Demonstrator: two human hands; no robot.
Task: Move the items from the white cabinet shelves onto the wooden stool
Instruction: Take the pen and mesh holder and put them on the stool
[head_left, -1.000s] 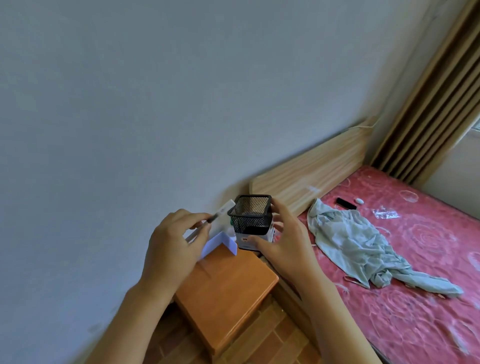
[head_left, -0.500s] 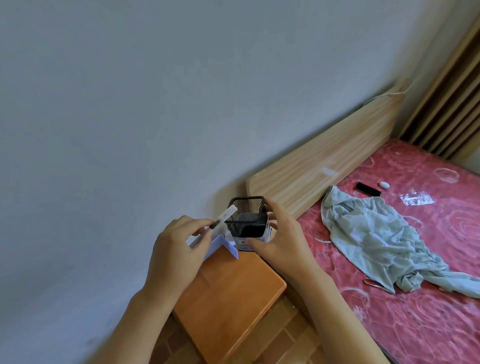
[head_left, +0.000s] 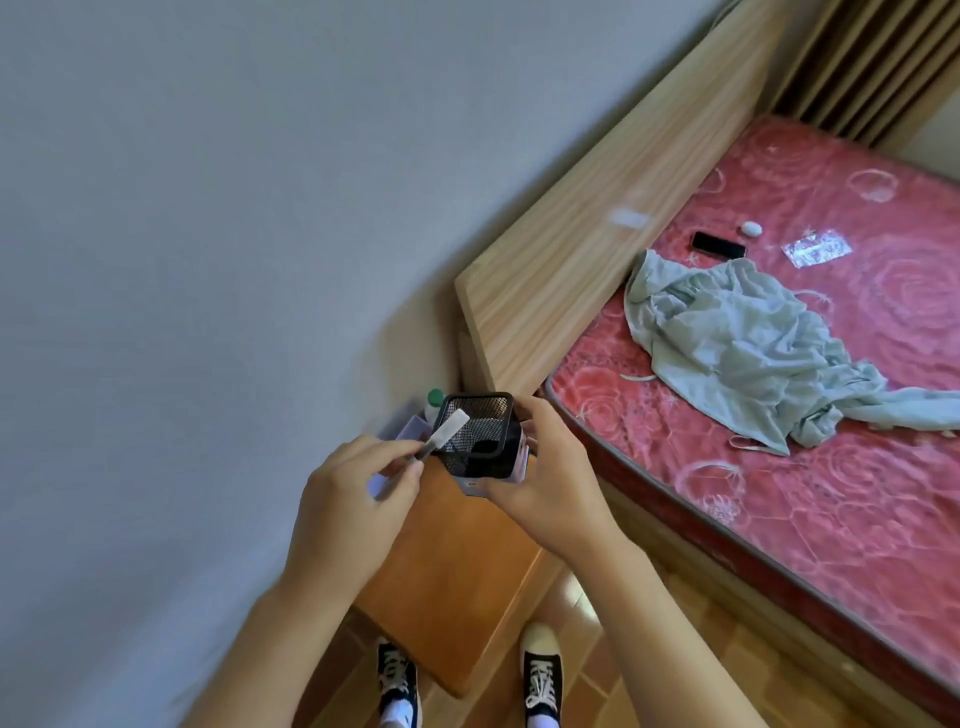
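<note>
Your right hand (head_left: 545, 483) grips a black wire-mesh pen holder (head_left: 478, 436), thumb curled against its near side and fingers wrapped round the far corner, holding it over the back end of the wooden stool (head_left: 457, 571). Your left hand (head_left: 353, 504) pinches a slim grey utility knife (head_left: 441, 436) between thumb and forefinger; its pale tip reaches past your fingertips and lies across the holder's near-left rim, pointing into the open top. Whether the tip touches the mesh cannot be told.

Just beneath your right fingers, under the holder, a small white box (head_left: 485, 480) sits on the stool. Beyond your left fingertips, pale lilac folded paper (head_left: 402, 428) rests at the stool's far corner by the grey wall (head_left: 208, 208), and a white bottle with a green cap (head_left: 434, 402) stands behind the holder's left edge.

To the right of your right hand runs a bed with a red rose-patterned mattress (head_left: 779, 467) and a light wooden headboard (head_left: 597, 234). On it lie a crumpled pale green garment (head_left: 737, 343), a black phone (head_left: 718, 244), a small white object (head_left: 751, 227) and a clear plastic wrapper (head_left: 815, 248). Below your wrists, your black-and-white sneakers (head_left: 540, 675) stand on brown floor tiles.
</note>
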